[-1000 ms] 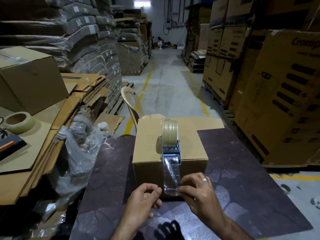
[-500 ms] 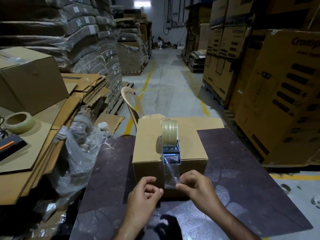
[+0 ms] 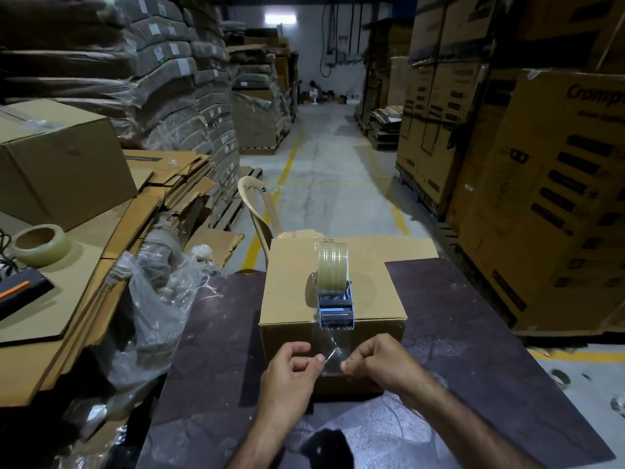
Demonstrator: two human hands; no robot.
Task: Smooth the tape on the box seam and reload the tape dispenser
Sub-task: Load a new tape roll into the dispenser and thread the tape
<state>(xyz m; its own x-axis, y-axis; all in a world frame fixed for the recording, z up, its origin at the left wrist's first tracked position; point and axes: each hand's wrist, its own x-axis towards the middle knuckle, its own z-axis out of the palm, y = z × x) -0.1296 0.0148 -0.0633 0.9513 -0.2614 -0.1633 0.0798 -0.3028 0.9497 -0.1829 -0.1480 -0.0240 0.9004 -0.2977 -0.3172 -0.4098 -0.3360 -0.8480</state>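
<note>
A closed brown cardboard box (image 3: 291, 299) stands on a dark table (image 3: 473, 350). On its top near the front edge sits a blue tape dispenser (image 3: 335, 309) loaded with a clear tape roll (image 3: 332, 267). A strip of clear tape (image 3: 333, 350) hangs from the dispenser down the box's front face. My left hand (image 3: 291, 374) pinches the strip's left edge and my right hand (image 3: 378, 362) pinches its right edge, both in front of the box.
A spare tape roll (image 3: 40, 245) lies on flattened cardboard at the left, near a dark tool with an orange stripe (image 3: 20, 289). Crumpled clear plastic (image 3: 159, 313) lies by the table's left edge. A plastic chair (image 3: 257, 211) stands behind the box. Large cartons (image 3: 558, 198) stand at the right.
Both hands have risen slightly along the box front and closed in on the hanging strip. The left hand, earlier beside it, now pinches its edge. The strip looks shorter and more crumpled.
</note>
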